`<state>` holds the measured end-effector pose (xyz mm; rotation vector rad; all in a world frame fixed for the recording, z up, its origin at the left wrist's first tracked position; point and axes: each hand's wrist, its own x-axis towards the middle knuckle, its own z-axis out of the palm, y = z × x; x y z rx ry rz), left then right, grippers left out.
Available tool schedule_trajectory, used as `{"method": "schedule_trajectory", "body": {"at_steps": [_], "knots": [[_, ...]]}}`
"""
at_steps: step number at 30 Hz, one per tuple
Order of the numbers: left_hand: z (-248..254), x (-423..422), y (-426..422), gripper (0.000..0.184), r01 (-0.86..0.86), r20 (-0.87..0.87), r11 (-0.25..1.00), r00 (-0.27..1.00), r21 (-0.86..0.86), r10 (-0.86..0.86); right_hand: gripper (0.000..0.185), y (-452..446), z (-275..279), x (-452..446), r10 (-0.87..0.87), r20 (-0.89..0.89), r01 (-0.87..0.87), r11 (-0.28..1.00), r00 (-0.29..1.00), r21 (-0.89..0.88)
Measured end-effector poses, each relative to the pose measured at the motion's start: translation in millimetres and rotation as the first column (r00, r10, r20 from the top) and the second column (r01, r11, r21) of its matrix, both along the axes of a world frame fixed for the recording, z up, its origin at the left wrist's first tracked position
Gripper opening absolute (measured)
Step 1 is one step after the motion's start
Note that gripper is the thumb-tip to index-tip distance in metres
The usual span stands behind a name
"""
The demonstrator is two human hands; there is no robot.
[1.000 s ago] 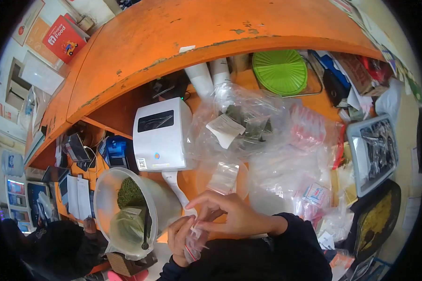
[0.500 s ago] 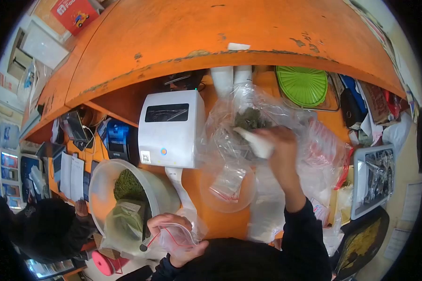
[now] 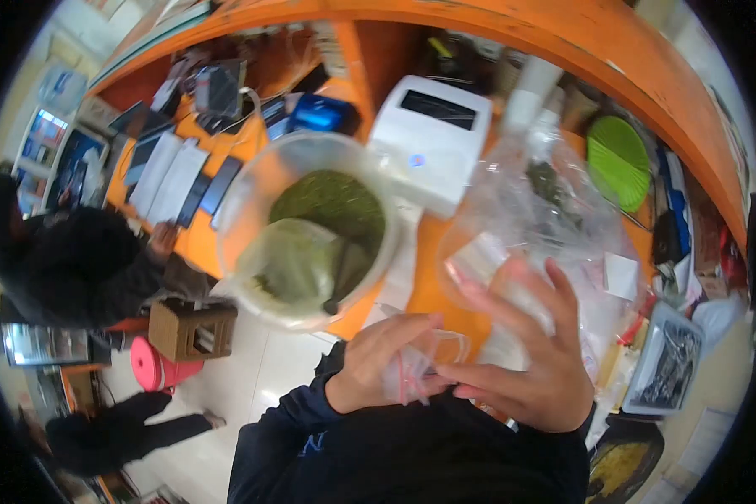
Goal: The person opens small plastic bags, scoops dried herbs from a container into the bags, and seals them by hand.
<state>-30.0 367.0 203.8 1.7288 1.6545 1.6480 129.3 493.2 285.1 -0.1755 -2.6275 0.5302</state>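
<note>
My left hand [image 3: 386, 361] is closed around a small clear zip bag [image 3: 405, 378] with a red stripe, close to my body. My right hand [image 3: 533, 361] pinches at the mouth of that bag with two digits, while its other fingers spread out above. Beyond the right hand lies a large clear plastic bag [image 3: 508, 189] with dark green dried herb [image 3: 548, 183] inside. A white flat piece [image 3: 621, 276] rests on the plastic to the right. Whether the small bag holds anything is hard to see.
Left of centre stands a big translucent tub [image 3: 231, 239] with green herb and a bagged portion. Behind it are a white label printer [image 3: 433, 139] and a blue device [image 3: 319, 113]. A green lid [image 3: 617, 164] and grey tray [image 3: 664, 357] are at right. A person [image 3: 76, 260] works at left.
My right hand has let go of the white piece and come down from the herb to the small bag. The view has swung left, bringing the tub nearer the centre.
</note>
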Motion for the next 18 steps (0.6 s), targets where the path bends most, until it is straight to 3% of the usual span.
{"method": "schedule_trajectory", "body": {"at_steps": [1, 2, 3, 4, 6, 7, 10, 12, 14, 15, 18], "knots": [[-4, -6, -10, 0.054, 0.009, 0.030, 0.996, 0.999, 0.087, -0.011, 0.025, -10, 2, -16, 0.081, 0.041, -0.081, 0.997, 0.996, -0.017], [0, -15, -20, 0.055, -0.011, -0.029, 0.998, 0.999, 0.067, 0.013, 0.021, -17, 5, -30, 0.154, 0.082, -0.152, 0.988, 0.985, -0.032], [5, -24, -30, 0.056, -0.028, -0.084, 0.998, 0.996, 0.052, 0.033, 0.019, -19, 13, -44, 0.177, -0.012, -0.177, 0.979, 0.984, -0.105], [9, -32, -40, 0.057, -0.044, -0.133, 0.998, 0.990, 0.040, 0.049, 0.019, -20, 13, -58, 0.079, -0.033, -0.084, 0.983, 0.996, -0.165], [11, -46, -65, 0.060, -0.137, -0.046, 0.990, 0.989, 0.040, 0.139, 0.018, -24, 2, -84, -0.135, -0.049, 0.116, 0.951, 0.990, -0.286], [15, -61, -80, 0.061, -0.145, -0.037, 0.989, 0.989, 0.041, 0.146, 0.013, -34, -4, -109, -0.119, -0.110, 0.095, 0.974, 0.987, -0.208], [16, -108, -126, 0.067, -0.162, 0.050, 0.987, 0.986, 0.010, 0.161, 0.014, -68, -16, -160, -0.333, 0.118, 0.336, 0.942, 0.936, -0.012], [5, -135, -155, 0.070, -0.189, 0.137, 0.982, 0.972, -0.029, 0.191, 0.026, -50, -47, -186, -0.507, 0.288, 0.434, 0.856, 0.813, 0.281], [-11, -153, -177, 0.073, -0.264, 0.382, 0.963, 0.886, -0.051, 0.263, 0.031, -31, -74, -200, -0.545, 0.527, 0.253, 0.811, 0.652, 0.527], [-16, -164, -184, 0.074, -0.294, 0.493, 0.953, 0.820, -0.073, 0.291, 0.030, -27, -85, -203, -0.527, 0.578, 0.227, 0.829, 0.622, 0.511], [-22, -195, -194, 0.078, -0.295, 0.508, 0.937, 0.788, -0.186, 0.349, 0.028, -26, -95, -209, -0.472, 0.693, 0.166, 0.871, 0.545, 0.463]]}}
